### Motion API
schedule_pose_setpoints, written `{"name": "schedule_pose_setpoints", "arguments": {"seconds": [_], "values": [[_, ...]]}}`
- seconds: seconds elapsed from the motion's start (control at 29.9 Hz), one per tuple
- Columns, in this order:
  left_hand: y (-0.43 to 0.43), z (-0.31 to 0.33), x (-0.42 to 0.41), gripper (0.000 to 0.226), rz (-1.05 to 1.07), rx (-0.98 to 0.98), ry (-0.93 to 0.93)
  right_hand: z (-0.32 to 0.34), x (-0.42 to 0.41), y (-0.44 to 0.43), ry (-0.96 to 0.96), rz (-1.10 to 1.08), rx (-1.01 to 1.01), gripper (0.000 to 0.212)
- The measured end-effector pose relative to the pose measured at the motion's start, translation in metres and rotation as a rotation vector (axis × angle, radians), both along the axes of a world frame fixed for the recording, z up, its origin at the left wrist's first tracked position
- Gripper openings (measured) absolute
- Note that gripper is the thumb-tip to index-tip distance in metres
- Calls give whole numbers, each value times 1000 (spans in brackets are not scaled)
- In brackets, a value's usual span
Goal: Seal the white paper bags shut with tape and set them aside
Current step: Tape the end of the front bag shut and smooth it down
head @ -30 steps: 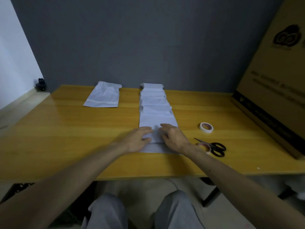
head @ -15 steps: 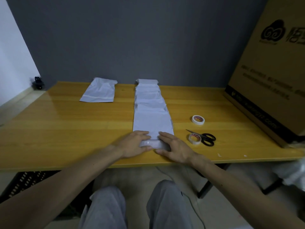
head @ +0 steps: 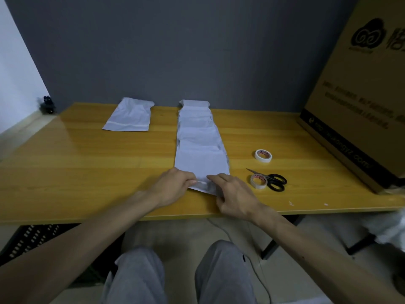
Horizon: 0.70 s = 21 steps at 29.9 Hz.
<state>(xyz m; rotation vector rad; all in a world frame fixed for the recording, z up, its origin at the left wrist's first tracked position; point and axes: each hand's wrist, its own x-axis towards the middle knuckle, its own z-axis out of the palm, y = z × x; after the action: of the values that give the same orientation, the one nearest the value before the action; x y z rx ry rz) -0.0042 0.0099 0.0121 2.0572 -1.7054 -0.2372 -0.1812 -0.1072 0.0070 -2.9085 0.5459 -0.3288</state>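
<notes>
Near edge of the table [head: 87, 163], centre: both hands on the near end of the nearest bag [head: 201, 165], which is folded over into a narrow flap.

Left hand [head: 173, 187]: forearm in from the near left, fingers curled onto the flap's left end, looks like a pinch on the fold. Right hand [head: 235, 195]: forearm in from the near right, fingers mostly straight and laid across the flap's right part, pressing it flat, not gripping. Likely reason: keep the fold closed until tape goes on; no tape on it yet.

Just right of the right hand: tape roll [head: 258, 181] touching the scissors [head: 275, 182], a second tape roll [head: 263, 155] a bit farther back, all within easy reach of that hand.

Row of bags [head: 196, 126] overlaps in a line from the nearest bag to the far edge, probably queued for sealing.

Far-left part: one sealed bag [head: 129, 117] lying flat alone, a pale strip across its near end, presumably the set-aside spot.

Right edge: big cardboard box [head: 355, 102].
</notes>
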Motion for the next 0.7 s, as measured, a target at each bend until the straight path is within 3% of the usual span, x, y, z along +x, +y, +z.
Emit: {"name": "schedule_pose_setpoints", "arguments": {"seconds": [0.2,0.33,0.47,0.63,0.7], "values": [[6,10,-7,23,9,60,112,-8,-9,4,-54,6,93,62],[19,7,-11,24,-19,59,128,-11,-19,1,-169,12,192,33],[30,1,-14,52,-40,78,99,-7,-25,2,-206,-14,291,19],[27,-5,-11,17,54,-170,189,-3,-26,1,-241,-47,344,16],[23,-3,-7,17,127,-198,259,-1,-24,1,-254,-71,353,18]]}}
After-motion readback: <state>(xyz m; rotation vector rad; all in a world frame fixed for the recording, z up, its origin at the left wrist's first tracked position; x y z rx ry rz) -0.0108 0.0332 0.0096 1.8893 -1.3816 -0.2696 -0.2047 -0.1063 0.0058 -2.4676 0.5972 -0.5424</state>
